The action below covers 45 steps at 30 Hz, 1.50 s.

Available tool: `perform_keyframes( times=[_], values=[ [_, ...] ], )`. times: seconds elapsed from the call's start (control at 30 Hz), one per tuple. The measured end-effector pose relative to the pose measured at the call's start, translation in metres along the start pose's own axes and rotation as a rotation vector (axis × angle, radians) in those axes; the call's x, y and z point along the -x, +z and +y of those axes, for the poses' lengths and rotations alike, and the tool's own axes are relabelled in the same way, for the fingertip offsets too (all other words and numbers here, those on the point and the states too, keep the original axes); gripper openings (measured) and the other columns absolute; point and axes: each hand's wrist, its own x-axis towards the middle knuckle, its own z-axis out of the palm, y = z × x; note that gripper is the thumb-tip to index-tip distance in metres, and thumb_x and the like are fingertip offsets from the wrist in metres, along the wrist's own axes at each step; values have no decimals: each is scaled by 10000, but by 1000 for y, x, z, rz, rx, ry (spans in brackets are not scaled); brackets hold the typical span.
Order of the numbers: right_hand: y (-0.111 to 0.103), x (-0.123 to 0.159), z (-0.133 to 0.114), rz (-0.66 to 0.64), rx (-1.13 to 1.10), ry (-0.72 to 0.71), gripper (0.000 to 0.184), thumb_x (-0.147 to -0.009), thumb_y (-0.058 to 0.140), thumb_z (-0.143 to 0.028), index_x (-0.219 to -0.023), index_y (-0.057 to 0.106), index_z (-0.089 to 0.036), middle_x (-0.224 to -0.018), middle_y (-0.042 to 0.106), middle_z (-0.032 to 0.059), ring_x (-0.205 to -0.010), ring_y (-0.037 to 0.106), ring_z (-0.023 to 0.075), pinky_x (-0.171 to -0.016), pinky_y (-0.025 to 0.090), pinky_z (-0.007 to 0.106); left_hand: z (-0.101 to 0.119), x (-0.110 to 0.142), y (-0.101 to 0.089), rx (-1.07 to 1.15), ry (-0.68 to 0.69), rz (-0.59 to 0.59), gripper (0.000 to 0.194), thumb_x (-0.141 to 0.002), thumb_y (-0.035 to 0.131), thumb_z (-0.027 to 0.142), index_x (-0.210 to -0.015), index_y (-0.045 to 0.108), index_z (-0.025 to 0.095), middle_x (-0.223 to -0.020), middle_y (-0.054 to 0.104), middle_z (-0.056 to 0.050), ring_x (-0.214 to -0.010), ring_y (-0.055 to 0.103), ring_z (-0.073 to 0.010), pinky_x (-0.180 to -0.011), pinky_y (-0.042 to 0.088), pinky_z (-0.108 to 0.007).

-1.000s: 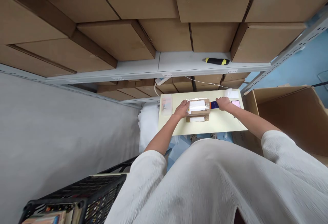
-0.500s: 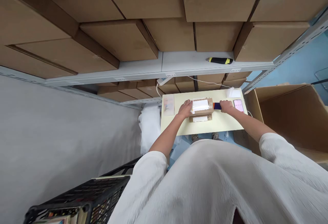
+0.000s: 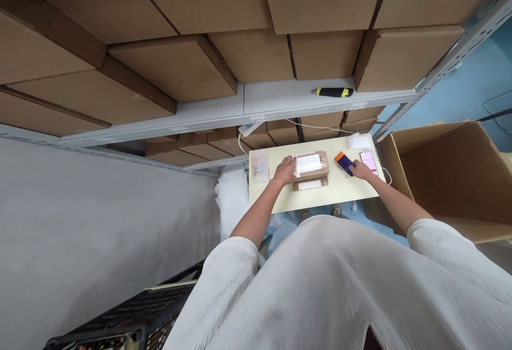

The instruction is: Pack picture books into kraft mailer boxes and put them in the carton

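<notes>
The taped cardboard carton (image 3: pixel 314 174) sits at center frame, white label up, the left hand (image 3: pixel 285 170) laid flat with fingers extended over its left end. The right hand (image 3: pixel 360 169) grips a purple-and-orange implement (image 3: pixel 344 164), which half a second ago reached the carton's right end and now tilts clear of it, leaving that end uncovered. The implement's exact kind is too small to tell; the left fingertips' contact is unclear. At lower left, the black crate (image 3: pixel 160 307) is cut off.
</notes>
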Motion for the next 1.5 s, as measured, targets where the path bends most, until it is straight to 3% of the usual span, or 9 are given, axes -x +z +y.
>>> perform_keyframes(
  times=[0.27,0.4,0.57,0.7,0.8,0.97,1.1,1.27,1.5],
  values=[
    [39,10,-15,155,284,-1,597,-1125,422,-418,-1624,450,-91,-1527,602,313,-1445,529,421,-1068,494,487,-5,-2,7,-12,-2,-3,1027,-921,805,370,-1784,263,245,-1887,242,-152,-1751,230,-363,-1389,327,-467],
    [60,2,-12,194,293,-26,507,-1097,455,-331,-1513,571,-66,-1363,689,289,-1406,548,421,-1179,351,540,-9,-3,12,11,2,-6,1033,-917,804,379,-1791,276,228,-1899,210,-156,-1762,198,-380,-1403,301,-493],
    [76,-5,-6,259,209,-41,419,-1062,514,-301,-1405,672,-118,-1208,742,241,-1295,613,406,-1083,401,510,-14,-2,20,91,5,27,1031,-915,814,421,-1794,309,237,-1905,204,-148,-1773,157,-391,-1414,265,-534],
    [68,0,-13,396,134,-95,424,-1082,511,-392,-1380,676,-140,-1324,720,257,-1305,607,424,-1071,446,529,-15,3,24,161,18,75,1004,-906,820,412,-1779,352,248,-1894,243,-149,-1771,166,-395,-1430,198,-568],
    [52,3,-38,454,-9,-162,486,-1113,459,-459,-1426,638,-133,-1370,702,248,-1268,643,404,-1053,497,497,-12,5,24,220,11,132,969,-905,794,390,-1767,372,251,-1881,280,-149,-1765,192,-390,-1430,191,-578],
    [33,-7,-97,340,-214,-265,784,-1049,591,-651,-1668,461,-188,-1553,613,220,-1325,660,393,-1016,578,465,-3,-5,21,383,-171,284,945,-907,804,484,-1731,411,241,-1878,258,-168,-1721,272,-453,-1373,335,-579],
    [34,-19,-116,243,-205,-207,941,-972,693,-731,-1732,428,-244,-1593,586,218,-1297,693,408,-1043,593,490,-4,-15,23,476,-315,274,972,-880,841,551,-1714,429,269,-1803,367,-197,-1646,390,-484,-1284,444,-589],
    [38,-22,-110,190,-229,-216,805,-1075,570,-642,-1731,450,-191,-1523,675,220,-1337,685,406,-1134,556,518,-13,-16,30,590,-309,237,679,-1019,658,416,-1663,527,244,-1585,604,-193,-1428,638,-384,-1222,508,-499],
    [20,-2,-121,386,-338,-287,634,-1115,426,-579,-1617,528,-205,-1439,724,185,-1254,703,384,-1062,589,537,-5,-7,3,661,-268,470,448,-1084,555,345,-1515,644,263,-1439,657,-151,-1180,719,-311,-1121,559,-464]
  ],
)
